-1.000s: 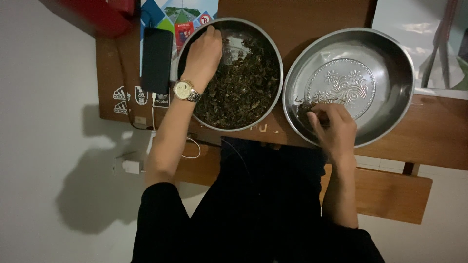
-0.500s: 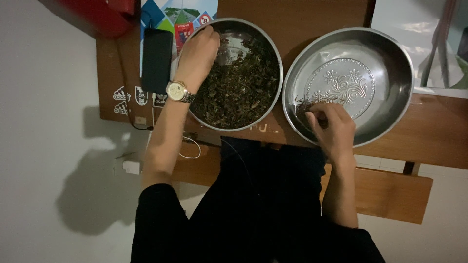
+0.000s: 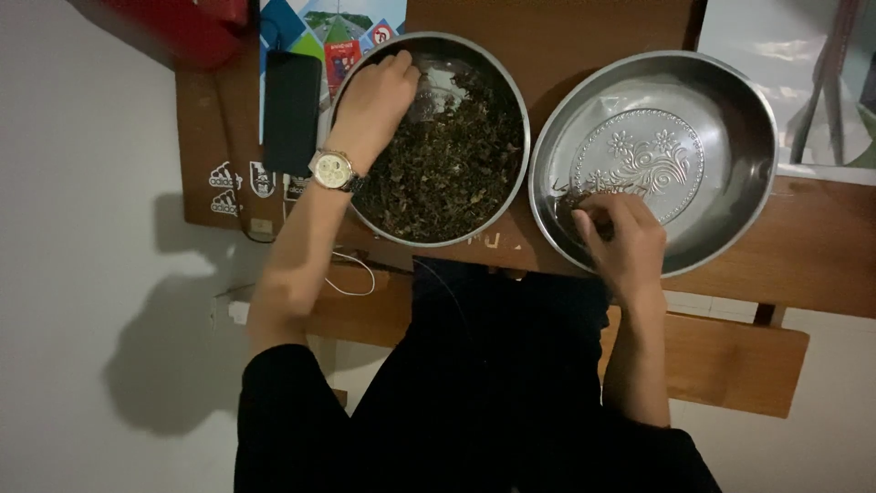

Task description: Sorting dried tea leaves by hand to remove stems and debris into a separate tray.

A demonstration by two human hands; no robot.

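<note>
While the left hand (image 3: pixel 372 96) curls loosely into the dark dried leaves (image 3: pixel 447 164) filling the round steel basin (image 3: pixel 518 119), the right hand (image 3: pixel 620 242) pinches a few leaves inside the neighbouring embossed steel tray (image 3: pixel 730 210), both side by side within reach.

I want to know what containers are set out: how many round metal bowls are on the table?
2. The left bowl, full of dark dried leaves, has the left hand in it. The right bowl, nearly bare, has the right hand at its near edge.
</note>
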